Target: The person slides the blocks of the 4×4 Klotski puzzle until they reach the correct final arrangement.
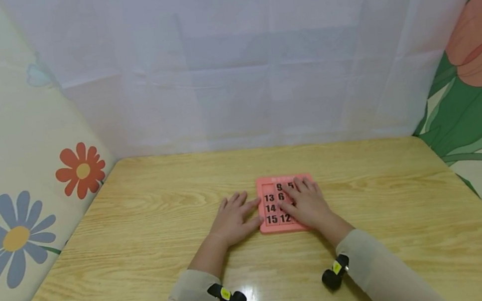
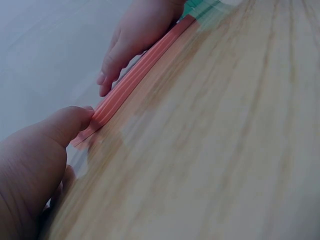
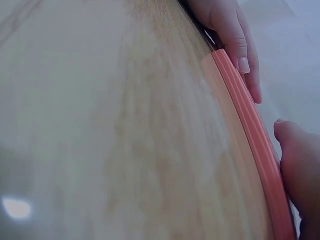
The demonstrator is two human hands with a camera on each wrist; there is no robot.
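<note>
A pink number slide puzzle [image 1: 270, 208] lies flat on the table, its tiles printed with black numbers such as 13, 14, 15 and 12. The slot at its upper left corner shows no tile. My left hand [image 1: 233, 220] touches the puzzle's left edge with thumb and index finger, the other fingers spread on the table side. Over the right part of the tiles lies my right hand [image 1: 310, 205], fingers extended, hiding several numbers. Both wrist views show the puzzle's pink side edge [image 2: 140, 75] low along the wood, with the left thumb [image 2: 80, 117] against its corner.
The wood-grain table [image 1: 141, 223] extends around the puzzle on all sides. A white cloth [image 1: 231, 71] hangs behind it, and flower-printed panels [image 1: 17, 238] stand at left and right. Each sleeve carries a black wrist camera [image 1: 229, 298].
</note>
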